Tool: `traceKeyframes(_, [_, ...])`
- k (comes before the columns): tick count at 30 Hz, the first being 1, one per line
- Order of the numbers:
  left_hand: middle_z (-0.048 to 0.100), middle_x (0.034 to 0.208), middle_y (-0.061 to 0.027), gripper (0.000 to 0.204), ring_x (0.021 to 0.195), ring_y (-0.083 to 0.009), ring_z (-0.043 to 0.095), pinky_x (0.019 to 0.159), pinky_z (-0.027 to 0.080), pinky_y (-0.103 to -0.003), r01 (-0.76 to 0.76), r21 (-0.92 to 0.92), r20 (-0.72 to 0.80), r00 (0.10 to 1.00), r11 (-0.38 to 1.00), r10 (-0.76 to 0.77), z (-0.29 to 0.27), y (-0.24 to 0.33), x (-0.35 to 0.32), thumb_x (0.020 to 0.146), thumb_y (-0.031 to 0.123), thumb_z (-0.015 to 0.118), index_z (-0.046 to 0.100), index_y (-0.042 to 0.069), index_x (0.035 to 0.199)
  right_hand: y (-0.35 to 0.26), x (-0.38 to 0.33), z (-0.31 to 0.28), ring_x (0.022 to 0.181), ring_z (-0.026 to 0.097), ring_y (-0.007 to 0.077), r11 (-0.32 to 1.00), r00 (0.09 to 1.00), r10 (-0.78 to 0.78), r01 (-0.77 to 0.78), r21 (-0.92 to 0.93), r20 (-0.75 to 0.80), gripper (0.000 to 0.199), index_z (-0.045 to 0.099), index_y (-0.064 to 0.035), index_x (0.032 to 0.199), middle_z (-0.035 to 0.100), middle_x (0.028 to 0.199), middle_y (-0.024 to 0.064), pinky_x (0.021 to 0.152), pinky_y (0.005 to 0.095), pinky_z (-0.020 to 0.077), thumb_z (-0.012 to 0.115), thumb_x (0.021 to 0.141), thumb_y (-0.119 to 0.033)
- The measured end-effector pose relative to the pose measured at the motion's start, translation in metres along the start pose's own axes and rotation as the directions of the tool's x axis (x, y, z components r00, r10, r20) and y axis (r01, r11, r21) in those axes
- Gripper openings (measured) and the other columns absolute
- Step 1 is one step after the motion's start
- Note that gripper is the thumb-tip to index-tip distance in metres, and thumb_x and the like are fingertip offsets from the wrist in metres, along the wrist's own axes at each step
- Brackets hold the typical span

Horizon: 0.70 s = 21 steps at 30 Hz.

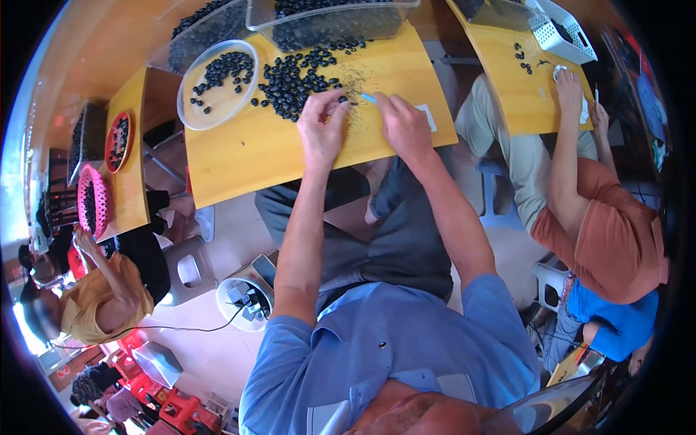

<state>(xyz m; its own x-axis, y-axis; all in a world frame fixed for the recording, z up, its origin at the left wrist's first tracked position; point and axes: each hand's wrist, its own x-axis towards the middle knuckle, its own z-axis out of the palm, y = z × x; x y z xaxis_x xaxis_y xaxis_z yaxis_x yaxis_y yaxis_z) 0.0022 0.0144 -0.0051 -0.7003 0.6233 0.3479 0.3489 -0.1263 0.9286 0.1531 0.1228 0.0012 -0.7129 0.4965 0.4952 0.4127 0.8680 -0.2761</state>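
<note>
My left hand (321,132) pinches one small, dark, round bead-like piece (343,99) between thumb and fingers, just above the yellow table (261,156). Closed around a thin tool with a light-blue end (369,98), my right hand (406,129) is close beside it; the rest of the tool is hidden by the fingers. Beyond my left hand spreads a loose pile of shiny black pieces (286,85). A round clear lid-like tray (220,109) with more of them lies to its left. Fine brown crumbs (354,75) are scattered near my fingertips.
Clear plastic bins (337,38) full of black pieces line the far edge. A white slip (428,117) lies by my right hand. At right a co-worker (602,217) sits near a white basket (562,32); another (109,297) sits left. A white bucket (246,304) stands below.
</note>
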Motion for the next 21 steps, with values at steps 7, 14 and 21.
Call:
traceKeyframes(7, [0.067, 0.095, -0.0035, 0.014, 0.081, -0.0091, 0.061, 0.071, 0.051, -0.025, 0.006, -0.142, -0.158, 0.987, 0.99, -0.029, -0.01, 0.006, 0.007, 0.088, -0.002, 0.078, 0.074, 0.002, 0.101, 0.009, -0.012, 0.0, 0.085, 0.07, 0.0323, 0.999, 1.0, 0.016, -0.017, -0.034, -0.025, 0.035, 0.067, -0.0038, 0.12, 0.065, 0.091, 0.0128, 0.075, 0.0437, 0.058, 0.062, 0.086, -0.001])
traceKeyframes(14, [0.071, 0.093, -0.0112, 0.014, 0.082, -0.0184, 0.07, 0.074, 0.056, -0.031, -0.09, 0.365, -0.305, 0.929, 0.927, 0.211, -0.135, -0.008, 0.091, 0.085, 0.0, 0.077, 0.078, 0.003, 0.099, -0.002, -0.006, 0.001, 0.084, 0.07, 0.0326, 1.0, 1.0, 0.012, -0.012, -0.006, -0.017, 0.035, 0.067, -0.0042, 0.119, 0.064, 0.089, 0.0131, 0.072, 0.0441, 0.0581, 0.061, 0.085, 0.0])
traceKeyframes(21, [0.07, 0.094, -0.011, 0.023, 0.086, -0.0233, 0.069, 0.076, 0.055, -0.036, -0.196, 0.542, 0.026, 0.976, 0.817, 0.217, -0.117, 0.006, 0.075, 0.084, 0.006, 0.079, 0.077, 0.007, 0.107, 0.004, -0.003, 0.002, 0.084, 0.07, 0.0308, 1.0, 0.999, 0.006, -0.007, -0.025, -0.053, 0.036, 0.067, -0.0037, 0.119, 0.063, 0.088, 0.0127, 0.071, 0.0427, 0.0581, 0.062, 0.083, -0.001])
